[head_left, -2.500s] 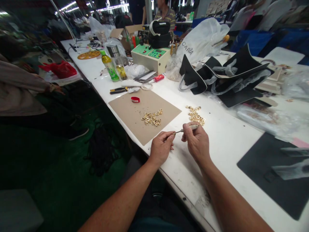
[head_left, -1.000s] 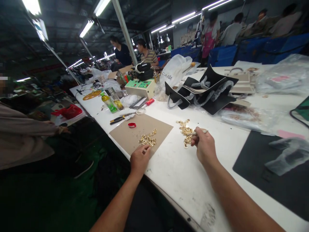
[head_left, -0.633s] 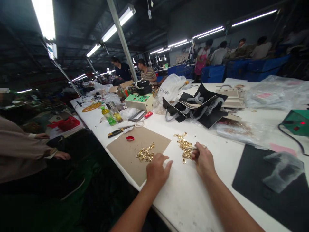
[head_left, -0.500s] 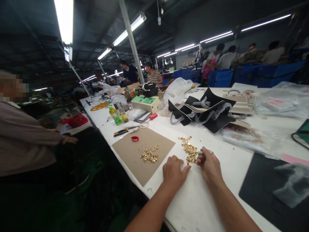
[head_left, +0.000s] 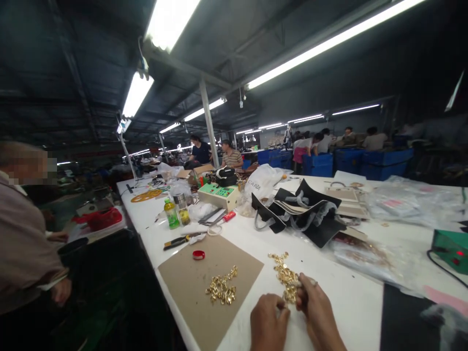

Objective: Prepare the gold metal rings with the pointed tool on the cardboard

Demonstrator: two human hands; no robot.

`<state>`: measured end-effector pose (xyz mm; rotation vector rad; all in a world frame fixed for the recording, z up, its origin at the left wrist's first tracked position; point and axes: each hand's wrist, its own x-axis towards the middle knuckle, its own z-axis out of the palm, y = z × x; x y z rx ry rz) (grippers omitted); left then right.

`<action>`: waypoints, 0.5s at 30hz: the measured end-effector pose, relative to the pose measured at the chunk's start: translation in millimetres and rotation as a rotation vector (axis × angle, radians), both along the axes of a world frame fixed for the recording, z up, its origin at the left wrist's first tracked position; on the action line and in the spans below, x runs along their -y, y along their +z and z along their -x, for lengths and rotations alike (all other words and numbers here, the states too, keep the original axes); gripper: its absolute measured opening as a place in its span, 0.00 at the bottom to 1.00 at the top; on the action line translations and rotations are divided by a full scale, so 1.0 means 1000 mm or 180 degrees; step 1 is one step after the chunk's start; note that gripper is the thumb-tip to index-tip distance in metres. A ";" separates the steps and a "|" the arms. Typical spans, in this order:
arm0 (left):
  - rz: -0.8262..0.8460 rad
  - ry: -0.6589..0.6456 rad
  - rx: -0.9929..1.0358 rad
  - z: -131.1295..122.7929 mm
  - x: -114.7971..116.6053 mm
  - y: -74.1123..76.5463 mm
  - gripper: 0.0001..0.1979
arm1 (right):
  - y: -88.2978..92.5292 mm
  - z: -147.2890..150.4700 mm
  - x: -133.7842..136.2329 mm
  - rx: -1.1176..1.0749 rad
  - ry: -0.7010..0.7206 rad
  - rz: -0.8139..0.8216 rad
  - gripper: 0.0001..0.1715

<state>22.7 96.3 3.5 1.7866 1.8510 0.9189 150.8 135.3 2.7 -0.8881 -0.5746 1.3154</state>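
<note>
My left hand (head_left: 269,322) and my right hand (head_left: 317,313) rest close together on the white table (head_left: 329,287) at the bottom edge of the view. Both are closed at the near end of a pile of small gold metal fittings (head_left: 284,278). The right hand grips a thin pale tool (head_left: 311,282) whose end pokes out past its fingers. The left hand's fingertips pinch at the pile; what they hold is too small to make out. A second pile of gold fittings (head_left: 221,290) lies on a brown cardboard sheet (head_left: 190,282) to the left.
A red ring (head_left: 198,254), pliers (head_left: 177,241), two bottles (head_left: 171,214), a green-topped control box (head_left: 218,194), black bag panels (head_left: 303,214) and plastic bags lie farther back. A dark mat (head_left: 405,321) is at my right. A seated person (head_left: 25,239) is on the left; other people work behind.
My left hand went from the tool to the cardboard pile, then across to join the right hand at the right pile. The camera tilted up, so both hands sit low in view.
</note>
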 end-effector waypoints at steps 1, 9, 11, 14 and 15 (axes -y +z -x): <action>0.0030 0.0039 0.0204 0.004 -0.001 -0.003 0.06 | 0.000 0.003 0.002 0.0030 0.0041 -0.0005 0.29; -0.0169 0.0547 0.1854 0.052 0.022 -0.021 0.08 | -0.001 0.040 0.027 0.0189 0.0526 -0.0205 0.33; -0.0086 0.0684 0.2145 0.060 0.032 -0.021 0.14 | 0.002 0.046 0.033 0.0247 0.0682 -0.0280 0.33; 0.0056 0.0814 0.2490 0.064 0.048 -0.011 0.19 | 0.008 0.046 0.041 0.0352 0.0915 -0.0287 0.35; 0.0049 0.0825 0.2569 0.064 0.054 -0.005 0.19 | 0.011 0.044 0.043 0.0407 0.0980 -0.0289 0.36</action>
